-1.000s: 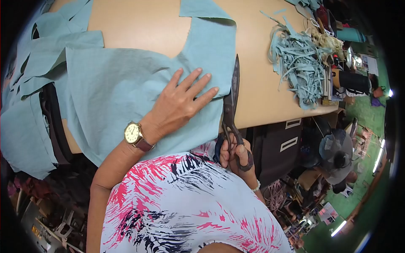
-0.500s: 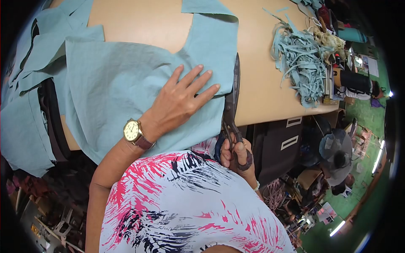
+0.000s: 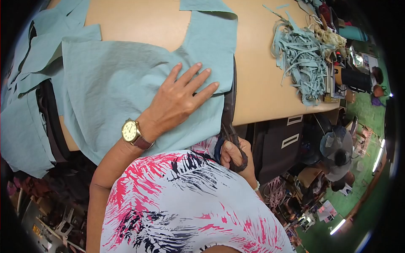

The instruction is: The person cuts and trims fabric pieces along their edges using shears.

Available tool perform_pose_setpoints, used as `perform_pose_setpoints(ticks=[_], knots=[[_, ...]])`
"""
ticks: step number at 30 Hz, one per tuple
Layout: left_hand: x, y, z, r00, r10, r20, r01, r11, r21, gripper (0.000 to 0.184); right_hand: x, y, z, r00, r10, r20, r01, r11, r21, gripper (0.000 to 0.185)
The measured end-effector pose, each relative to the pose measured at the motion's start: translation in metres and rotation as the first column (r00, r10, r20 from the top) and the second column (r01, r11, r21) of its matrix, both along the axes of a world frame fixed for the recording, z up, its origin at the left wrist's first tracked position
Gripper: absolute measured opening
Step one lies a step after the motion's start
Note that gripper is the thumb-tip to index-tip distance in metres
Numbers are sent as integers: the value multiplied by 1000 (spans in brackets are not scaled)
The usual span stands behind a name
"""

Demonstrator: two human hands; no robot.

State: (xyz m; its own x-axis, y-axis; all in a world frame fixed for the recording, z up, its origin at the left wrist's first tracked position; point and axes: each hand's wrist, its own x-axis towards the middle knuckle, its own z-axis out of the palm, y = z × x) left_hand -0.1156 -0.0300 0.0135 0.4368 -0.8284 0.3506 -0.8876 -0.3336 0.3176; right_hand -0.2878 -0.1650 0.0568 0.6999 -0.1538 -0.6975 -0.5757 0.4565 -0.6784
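Observation:
My left hand [image 3: 179, 99] lies flat on a light blue-green piece of fabric [image 3: 114, 80], fingers spread and pointing up and right. A watch is on that wrist. My right hand [image 3: 238, 157] is wrapped round the handles of large dark scissors [image 3: 229, 107] at the table's near edge. The scissors' blades run along the right edge of the fabric, partly covered by it, and look closed together. A narrower strip of the same fabric reaches up to the top of the table.
On the right of the tan table [image 3: 261, 88] lies a heap of thin fabric strips [image 3: 301, 63]. More cut fabric [image 3: 25, 130] hangs at the left over a dark edge. Dark drawers [image 3: 278, 147] stand below the table. Other people are in the background at right.
The scissor handles have come together as my right hand closed, and the blades have slipped further beneath the fabric edge. My left hand stays almost in place, with the cloth shifted slightly left.

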Motion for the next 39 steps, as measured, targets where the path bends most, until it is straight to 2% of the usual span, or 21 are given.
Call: perform_pose_setpoints(ticks=[1, 4, 16, 25, 39], knots=[[0, 0, 1, 1000, -2, 1, 2, 1000, 1, 36, 1, 0, 1, 1000, 17, -9, -17, 1000, -8, 34], [1, 1, 1, 1000, -6, -8, 6, 1000, -8, 36, -3, 4, -6, 979, -89, 181, 72, 992, 101, 38], [-15, 9, 6, 996, -35, -82, 30, 998, -59, 38, 16, 2, -1, 980, -94, 176, 91, 996, 28, 45], [-19, 12, 6, 995, -30, -98, 24, 998, -59, 37, 11, 2, -7, 964, -168, 208, 145, 982, 124, 45], [-21, 14, 8, 992, -51, -117, 44, 997, -66, 37, 14, 4, -3, 967, -162, 198, 145, 985, 97, 41]])
